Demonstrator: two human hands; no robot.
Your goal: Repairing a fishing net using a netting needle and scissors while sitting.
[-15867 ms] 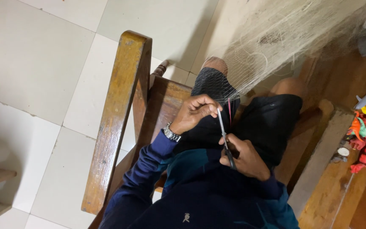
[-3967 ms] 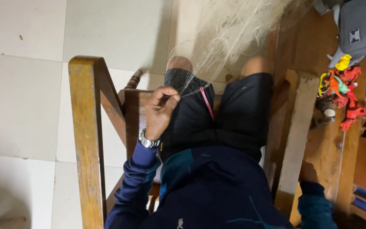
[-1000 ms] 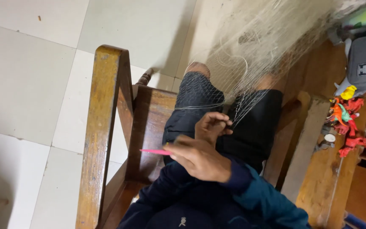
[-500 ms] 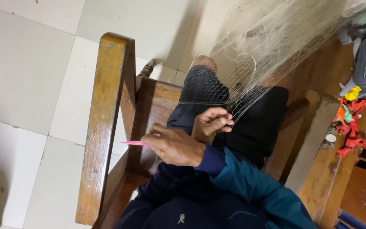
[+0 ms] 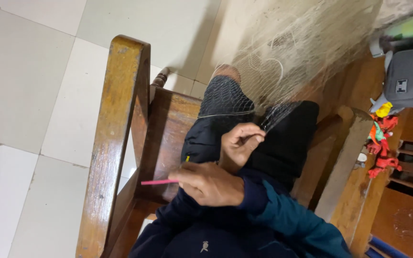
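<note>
A fine whitish fishing net (image 5: 283,62) drapes from the upper right over my knees and black shorts (image 5: 283,138). My left hand (image 5: 240,143) pinches the net's edge cord over my lap, with a taut line running left from it. My right hand (image 5: 211,184), in a teal and navy sleeve, crosses in front of my body just below the left hand. It holds a thin pink netting needle (image 5: 156,182) that points left toward the chair's arm. My left forearm is hidden under the right arm.
I sit in a wooden armchair; its left armrest (image 5: 115,138) stands close to the needle tip, its right armrest (image 5: 345,157) beside my thigh. White floor tiles (image 5: 29,81) lie to the left. A grey bag (image 5: 409,81) and colourful toys (image 5: 383,143) sit on wooden furniture at right.
My right hand has carried the pink needle leftward and down across my lap over the last second. The left hand stays pinched on the net. The view shifted slightly.
</note>
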